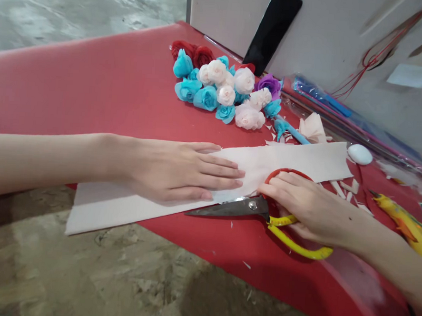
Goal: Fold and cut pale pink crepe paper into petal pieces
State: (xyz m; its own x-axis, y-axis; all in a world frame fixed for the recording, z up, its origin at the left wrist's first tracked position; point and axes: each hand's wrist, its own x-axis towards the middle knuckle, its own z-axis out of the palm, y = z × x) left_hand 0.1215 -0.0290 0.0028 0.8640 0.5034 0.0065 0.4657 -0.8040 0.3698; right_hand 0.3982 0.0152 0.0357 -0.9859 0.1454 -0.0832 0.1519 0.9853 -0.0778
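Note:
My left hand (181, 170) lies flat on a long strip of pale pink crepe paper (108, 209), fingers stretched out to the right. My right hand (297, 201) is wrapped round the red and yellow handles of a pair of scissors (229, 208). The dark blades point left along the paper's near edge, just below my left fingertips. Part of the handles is hidden behind my right fingers. The strip's left end juts past the edge of the red table covering (93, 93); its right end lies beyond my right hand.
Blue, white, red and purple paper flowers (225, 94) are heaped at the back. A black phone (274, 30) leans on the wall. To the right lie a white egg-shaped piece (360, 154), a yellow glue gun (403, 220), paper scraps (350, 188) and wrapped rolls (342, 111).

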